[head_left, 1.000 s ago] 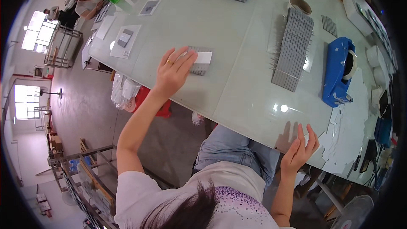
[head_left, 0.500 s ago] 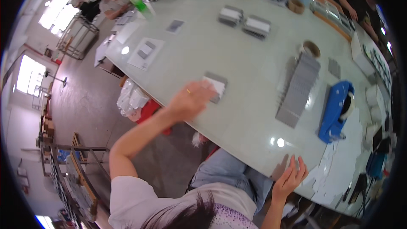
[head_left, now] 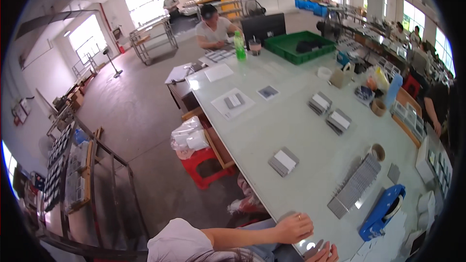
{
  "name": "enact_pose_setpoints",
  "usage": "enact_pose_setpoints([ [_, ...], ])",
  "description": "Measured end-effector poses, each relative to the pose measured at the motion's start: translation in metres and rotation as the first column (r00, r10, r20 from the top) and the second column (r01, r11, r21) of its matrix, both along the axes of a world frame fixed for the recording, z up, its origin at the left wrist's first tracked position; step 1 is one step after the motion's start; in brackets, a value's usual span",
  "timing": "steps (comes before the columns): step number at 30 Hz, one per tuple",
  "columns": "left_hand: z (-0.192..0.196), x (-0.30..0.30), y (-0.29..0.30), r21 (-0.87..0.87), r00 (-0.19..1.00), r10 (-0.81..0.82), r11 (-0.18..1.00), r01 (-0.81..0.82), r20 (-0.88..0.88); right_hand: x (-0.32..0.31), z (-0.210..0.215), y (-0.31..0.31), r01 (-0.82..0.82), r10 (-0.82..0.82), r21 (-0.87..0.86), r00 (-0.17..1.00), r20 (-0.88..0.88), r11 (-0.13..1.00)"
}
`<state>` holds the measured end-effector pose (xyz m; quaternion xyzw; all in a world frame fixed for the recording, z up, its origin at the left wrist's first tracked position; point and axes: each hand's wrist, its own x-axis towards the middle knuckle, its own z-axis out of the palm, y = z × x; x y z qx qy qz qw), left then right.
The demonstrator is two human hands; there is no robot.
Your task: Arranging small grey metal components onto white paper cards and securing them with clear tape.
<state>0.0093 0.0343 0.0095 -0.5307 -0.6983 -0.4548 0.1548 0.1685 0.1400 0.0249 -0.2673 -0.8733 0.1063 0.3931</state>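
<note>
On the worktop [head_left: 252, 138], a grey stack [head_left: 284, 161] with a white band across it lies by itself, nearest the person's side. Farther back, two more stacks [head_left: 320, 103] [head_left: 339, 121] sit just beside each other, also banded in white; judging by this, banding looks done on these three. A long grey row [head_left: 355, 185] lies to the right with no white band visible, so that portion seems left, though how much it amounts to is unclear.

The left hand [head_left: 295, 228] is loosely curled above the worktop's near edge, well apart from the stacks; its palm is hidden, so I cannot tell whether it holds anything. The right hand [head_left: 327, 253], cut off by the lower border, has its fingers bent and parted, with nothing visible in them. Nearby are a blue tape dispenser [head_left: 378, 217] and white paper [head_left: 386, 245].
</note>
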Motion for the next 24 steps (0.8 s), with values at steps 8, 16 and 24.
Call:
enact_pose_setpoints([
  [8, -0.004, -0.005, 0.003, -0.019, 1.0, -0.003, 1.0, 0.002, -0.004, -0.004, -0.015, 0.004, -0.019, 0.018, -0.018, 0.999, -0.042, 1.0],
  [16, -0.003, -0.006, 0.001, 0.009, 1.0, -0.021, 1.0, 0.021, -0.012, -0.008, -0.007, -0.002, -0.015, 0.015, 0.012, 1.0, -0.023, 1.0],
  [24, -0.001, -0.001, 0.002, -0.016, 0.999, -0.032, 0.999, 0.032, -0.002, -0.005, -0.003, -0.004, 0.017, -0.017, -0.016, 1.0, 0.001, 1.0],
])
